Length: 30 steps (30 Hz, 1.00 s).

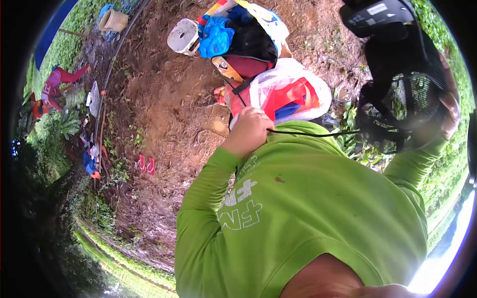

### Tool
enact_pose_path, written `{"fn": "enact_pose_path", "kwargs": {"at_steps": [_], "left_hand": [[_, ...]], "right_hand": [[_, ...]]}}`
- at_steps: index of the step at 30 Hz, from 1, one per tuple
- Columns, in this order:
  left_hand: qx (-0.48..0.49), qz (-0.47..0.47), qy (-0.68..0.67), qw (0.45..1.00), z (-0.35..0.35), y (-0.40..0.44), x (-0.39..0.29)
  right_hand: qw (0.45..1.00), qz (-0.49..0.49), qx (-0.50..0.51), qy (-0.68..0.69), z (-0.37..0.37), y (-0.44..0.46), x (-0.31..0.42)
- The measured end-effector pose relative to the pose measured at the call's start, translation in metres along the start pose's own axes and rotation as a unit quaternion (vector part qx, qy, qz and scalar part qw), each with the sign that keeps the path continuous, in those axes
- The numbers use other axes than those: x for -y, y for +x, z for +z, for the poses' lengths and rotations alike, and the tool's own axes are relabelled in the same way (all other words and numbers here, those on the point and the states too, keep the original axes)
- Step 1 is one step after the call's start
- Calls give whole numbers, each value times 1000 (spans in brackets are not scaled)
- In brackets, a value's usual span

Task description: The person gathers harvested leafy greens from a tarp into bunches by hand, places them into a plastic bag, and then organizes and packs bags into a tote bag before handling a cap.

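Note:
My left hand [249,128] is closed around a thin black cord [313,134] in front of my green shirt. From it the cord runs right to a black mesh headgear [402,109] with a dark box [380,15] at its top. My right hand [450,107] grips the far right side of this headgear, its fingers partly hidden behind the mesh. Just beyond my left hand lies a whitish plastic bag [318,92] with red and blue cloth in it. A black bag [253,39] and a crumpled blue plastic bag [217,36] are behind that.
A white bucket [183,37] stands beside the bags on brown soil. Pink slippers [145,164] lie to the left. Farther left, a dark pipe [110,69] crosses the ground, near a person in a pink top [57,82]. A beige bucket [113,21] is at upper left.

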<state>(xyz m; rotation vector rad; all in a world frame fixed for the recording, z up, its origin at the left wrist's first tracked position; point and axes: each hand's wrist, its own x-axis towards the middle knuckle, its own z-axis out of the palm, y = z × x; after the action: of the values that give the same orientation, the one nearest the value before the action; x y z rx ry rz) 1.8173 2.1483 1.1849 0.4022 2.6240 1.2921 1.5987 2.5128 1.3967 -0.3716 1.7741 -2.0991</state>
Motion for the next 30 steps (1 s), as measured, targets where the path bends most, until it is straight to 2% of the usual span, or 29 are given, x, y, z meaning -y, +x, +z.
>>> {"fn": "enact_pose_path", "kwargs": {"at_steps": [1, 2, 5, 6, 9, 11, 13, 14, 17, 20, 21, 23, 24, 25, 26, 27, 28, 29, 30], "left_hand": [[-17, 33, -6, 999, -10, 1, -10], [19, 16, -34, 999, -27, 3, -15], [34, -62, -121, 990, -64, 9, -23], [6, -123, -209, 970, -75, 11, -26], [8, -193, -373, 908, -138, 24, -71], [32, -168, -290, 942, -164, 22, -81], [50, -99, -29, 993, -178, 22, -62], [-7, -93, 31, 995, -176, 20, -32], [-150, -124, 59, 979, -173, 19, 36], [-328, -104, -23, 939, -156, 37, 60], [-332, -93, -141, 928, -149, 46, 59], [-325, -66, -369, 868, -130, 69, 44], [-297, -50, -310, 902, -126, 77, 11], [-255, 21, -301, 919, -118, 84, -12], [-229, 41, -331, 915, -107, 90, -45], [-192, 78, -412, 887, -91, 92, -67], [-124, 88, -435, 888, -79, 96, -91], [-120, 202, -497, 835, -45, 106, -100], [-63, 172, -545, 818, -28, 104, -121]], "right_hand": [[1000, -2, -14, 2, -6, -9, 4], [1000, -1, -26, 0, -13, -15, 8], [997, -5, -75, 3, -35, -38, 17], [996, -6, -90, 3, -42, -44, 19], [991, -5, -136, 10, -62, -58, 22], [987, 0, -159, 15, -72, -64, 21], [983, 6, -180, 22, -81, -68, 16], [981, 11, -192, 26, -84, -69, 14], [974, 26, -220, 34, -92, -76, 9], [969, 27, -247, 7, -88, -79, 6], [967, 25, -253, -14, -84, -79, 6], [959, 13, -267, -94, -53, -68, 5], [964, 46, -246, -88, -43, -66, 1], [968, 79, -224, -83, -34, -63, -3], [970, 111, -201, -80, -25, -61, -7], [970, 130, -191, -81, -23, -59, -22], [969, 150, -180, -82, -22, -57, -37], [951, 161, -234, -122, 9, -53, -47], [955, 142, -158, -205, 20, -52, -59]]}}
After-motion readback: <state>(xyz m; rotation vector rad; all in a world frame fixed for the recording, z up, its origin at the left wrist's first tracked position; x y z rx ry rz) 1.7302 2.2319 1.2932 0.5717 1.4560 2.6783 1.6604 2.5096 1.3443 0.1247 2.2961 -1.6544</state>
